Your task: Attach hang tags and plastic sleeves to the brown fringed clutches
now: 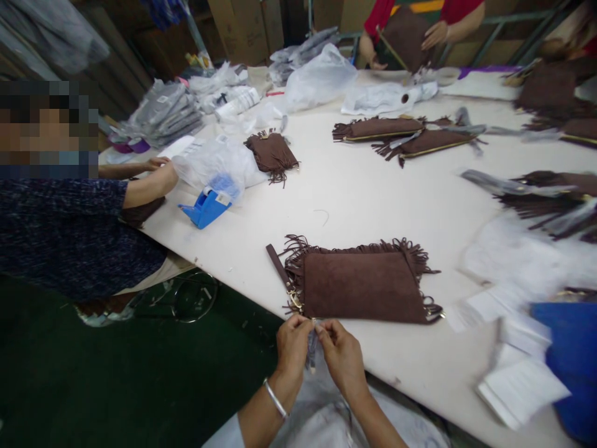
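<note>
A brown fringed suede pouch (361, 286) lies flat on the white table (368, 186) near its front edge, with a wrist strap and gold clasp at its left end. My left hand (293, 345) and my right hand (339, 353) meet just below the pouch's front left corner. Both pinch a small thin strip that hangs down between them; I cannot make out what it is. A silver bangle sits on my left wrist.
A seated person's arm (149, 186) rests on the table at left beside a blue tape dispenser (206, 206) and plastic bags (219, 163). More brown pouches (410, 135) lie farther back and right. White paper tags (517, 386) and a blue object (571, 361) sit at right.
</note>
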A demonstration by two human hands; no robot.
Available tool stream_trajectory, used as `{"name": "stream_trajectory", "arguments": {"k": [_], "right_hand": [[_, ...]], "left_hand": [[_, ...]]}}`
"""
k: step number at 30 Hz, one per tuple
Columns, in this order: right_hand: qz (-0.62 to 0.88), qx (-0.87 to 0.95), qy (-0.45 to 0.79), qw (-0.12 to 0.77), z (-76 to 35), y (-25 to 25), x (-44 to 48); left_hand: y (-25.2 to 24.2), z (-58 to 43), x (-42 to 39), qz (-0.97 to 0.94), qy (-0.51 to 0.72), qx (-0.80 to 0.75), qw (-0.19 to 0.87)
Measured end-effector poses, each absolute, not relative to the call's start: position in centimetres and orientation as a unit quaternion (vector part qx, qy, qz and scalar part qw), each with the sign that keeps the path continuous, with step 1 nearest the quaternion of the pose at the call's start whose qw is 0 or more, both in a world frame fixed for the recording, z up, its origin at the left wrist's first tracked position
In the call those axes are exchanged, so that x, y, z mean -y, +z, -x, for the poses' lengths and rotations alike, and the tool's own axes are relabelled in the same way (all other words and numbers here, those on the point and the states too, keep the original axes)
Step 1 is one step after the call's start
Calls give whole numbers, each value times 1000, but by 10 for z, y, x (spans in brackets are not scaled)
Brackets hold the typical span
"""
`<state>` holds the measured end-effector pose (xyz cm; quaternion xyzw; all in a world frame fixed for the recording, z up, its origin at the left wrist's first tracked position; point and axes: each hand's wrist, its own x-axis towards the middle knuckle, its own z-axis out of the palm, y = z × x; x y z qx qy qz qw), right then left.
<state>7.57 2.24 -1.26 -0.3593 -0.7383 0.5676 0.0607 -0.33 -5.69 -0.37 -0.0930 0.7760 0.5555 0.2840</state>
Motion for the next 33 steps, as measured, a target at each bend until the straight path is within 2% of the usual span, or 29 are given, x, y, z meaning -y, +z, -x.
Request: {"name": "stream_trajectory", "arguments": {"k": [8, 17, 24, 33], "right_hand": [[355, 763, 538, 53, -76, -5, -26], [365, 752, 547, 55, -75, -6, -27], [380, 733, 561, 57, -77, -9, -26], [346, 772, 530, 64, -80, -8, -15]], "left_hand": [[-4, -2, 61, -15, 491, -839, 233], [1, -13, 74, 178, 636, -665, 348], [4, -14, 66, 143, 626, -717, 270], [-7, -16, 59, 74, 579, -777, 235]]}}
